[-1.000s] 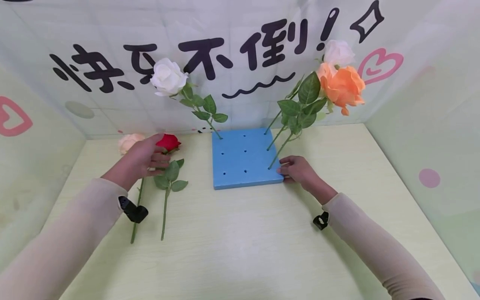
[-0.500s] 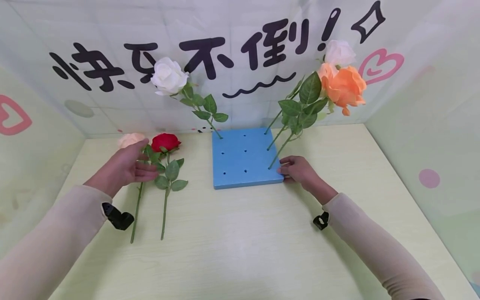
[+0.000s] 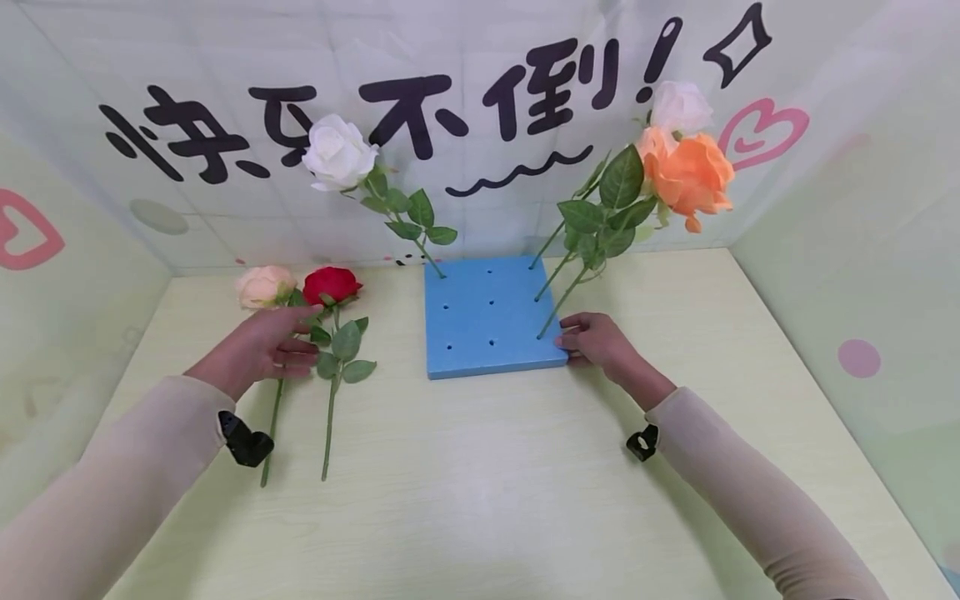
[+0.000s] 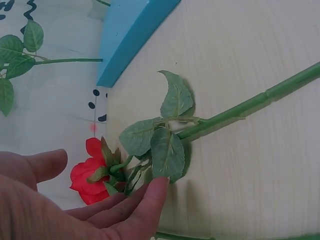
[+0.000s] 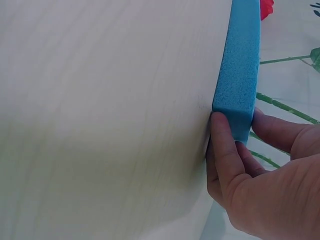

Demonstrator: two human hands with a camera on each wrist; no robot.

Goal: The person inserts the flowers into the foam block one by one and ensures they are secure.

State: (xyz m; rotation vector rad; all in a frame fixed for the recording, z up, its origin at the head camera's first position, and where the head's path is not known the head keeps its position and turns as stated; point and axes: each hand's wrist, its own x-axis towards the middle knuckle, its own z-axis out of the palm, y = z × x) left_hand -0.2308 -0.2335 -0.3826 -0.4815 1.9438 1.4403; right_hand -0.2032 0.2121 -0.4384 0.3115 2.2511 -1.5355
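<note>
Blue board is pinched at four o'clock by right hand; red rose may be knocked by hurried, wide-spread left hand.

The place looked like a small staged booth: a pale wood-grain table was enclosed on 3 sides by printed hangings, with black Chinese lettering, pink hearts and coloured dots. 2 black wrist devices suggested a recording set-up. The wider building could not be told.
</note>
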